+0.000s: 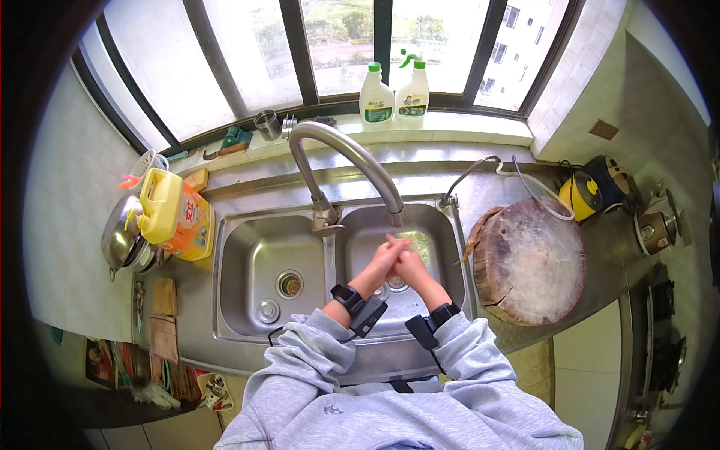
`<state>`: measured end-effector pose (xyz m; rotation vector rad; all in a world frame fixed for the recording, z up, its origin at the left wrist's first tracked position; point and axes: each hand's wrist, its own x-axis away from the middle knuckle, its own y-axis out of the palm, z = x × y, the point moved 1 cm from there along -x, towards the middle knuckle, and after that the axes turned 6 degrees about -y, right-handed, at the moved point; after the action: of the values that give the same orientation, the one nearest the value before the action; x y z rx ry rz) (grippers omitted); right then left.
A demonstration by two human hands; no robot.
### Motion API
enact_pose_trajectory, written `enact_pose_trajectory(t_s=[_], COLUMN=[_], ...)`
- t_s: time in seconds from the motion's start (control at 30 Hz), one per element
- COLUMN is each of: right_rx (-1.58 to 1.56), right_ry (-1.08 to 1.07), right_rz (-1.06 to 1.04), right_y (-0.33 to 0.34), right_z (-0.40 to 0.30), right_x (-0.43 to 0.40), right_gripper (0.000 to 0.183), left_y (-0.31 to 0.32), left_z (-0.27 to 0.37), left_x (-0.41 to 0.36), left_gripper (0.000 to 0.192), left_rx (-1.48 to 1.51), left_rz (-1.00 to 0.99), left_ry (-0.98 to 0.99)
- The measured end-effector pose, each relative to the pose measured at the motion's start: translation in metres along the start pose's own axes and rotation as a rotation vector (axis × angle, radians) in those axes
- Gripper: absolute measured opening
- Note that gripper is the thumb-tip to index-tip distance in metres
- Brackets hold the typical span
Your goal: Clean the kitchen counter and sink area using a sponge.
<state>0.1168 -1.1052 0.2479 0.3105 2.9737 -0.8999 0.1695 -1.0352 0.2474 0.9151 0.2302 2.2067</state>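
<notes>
My left hand [383,257] and my right hand [410,264] are pressed together over the right basin [444,264] of a double stainless-steel sink. Their fingers overlap, and whether anything lies between the palms is hidden. Just above them ends the spout of the gooseneck faucet [360,147]; no stream of water can be made out. Below my hands, the drain [398,283] of this basin is partly covered from view. Black straps with small boxes sit on both wrists, and my grey sleeves are pushed up.
To the right stands a round wooden chopping block [534,261]. A yellow detergent jug [179,216] and stacked metal pots [121,236] are at the left. Two spray-type bottles [376,98] and a sickle [225,150] lie along the windowsill. The left basin [247,247] has a drain strainer.
</notes>
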Motion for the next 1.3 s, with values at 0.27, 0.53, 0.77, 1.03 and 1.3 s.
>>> enact_pose_trajectory(t_s=[0.27,0.53,0.77,1.03,1.3], right_rx=[0.505,0.644,0.742,0.764,0.703], right_ry=[-0.401,-0.152,0.035,0.216,0.257], right_rz=[0.296,0.167,-0.014,-0.170,-0.074], right_y=[-0.012,-0.011,-0.005,0.000,-0.012], right_z=[-0.017,-0.005,0.000,-0.009,-0.006], right_x=[0.015,0.018,0.013,0.016,0.027], right_gripper=[0.021,0.018,0.014,0.017,0.023], left_y=[0.010,0.025,0.017,0.019,-0.029], left_z=[0.004,-0.014,-0.029,-0.023,-0.006], left_x=[0.007,-0.005,-0.019,0.003,0.006], left_gripper=[0.046,0.038,0.031,0.027,0.030], left_rx=[0.342,0.372,0.295,0.128,-0.503], left_rz=[-0.131,-0.100,0.065,0.108,0.438], left_ry=[-0.224,-0.290,-0.210,-0.192,-0.072])
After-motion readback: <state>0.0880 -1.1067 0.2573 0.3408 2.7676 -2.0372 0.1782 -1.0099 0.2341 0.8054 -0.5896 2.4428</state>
